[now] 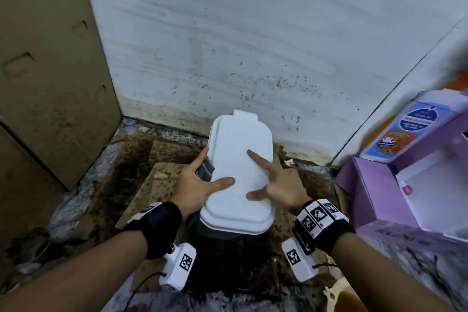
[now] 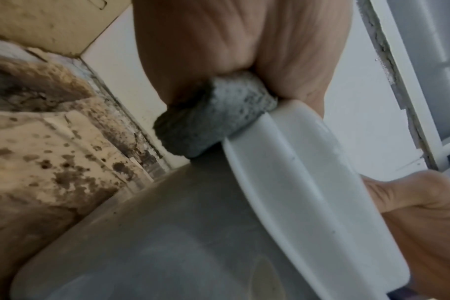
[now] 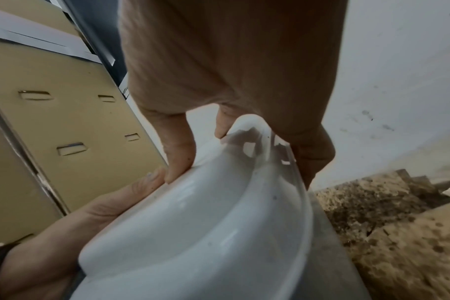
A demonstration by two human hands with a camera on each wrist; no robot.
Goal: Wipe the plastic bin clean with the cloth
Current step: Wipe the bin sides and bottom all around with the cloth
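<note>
A plastic bin with a white lid (image 1: pixel 238 164) and a grey body (image 1: pixel 215 233) stands on the floor near the wall. My left hand (image 1: pixel 197 182) grips its left edge, thumb flat on the lid. Its fingers press a folded grey cloth (image 1: pixel 205 169) against the lid's rim. The left wrist view shows the cloth (image 2: pixel 213 117) wedged between the fingers and the lid (image 2: pixel 295 172). My right hand (image 1: pixel 278 182) grips the right edge, index finger and thumb on top. In the right wrist view its other fingers (image 3: pixel 311 154) curl round the lid's rim (image 3: pixel 206 223).
A tall cardboard box (image 1: pixel 50 71) stands at the left, and a stained white wall (image 1: pixel 253 45) is just behind the bin. Dirty flattened cardboard (image 1: pixel 157 172) covers the floor. At the right is an open purple box (image 1: pixel 374 185) with a blue-labelled bottle (image 1: pixel 395 132).
</note>
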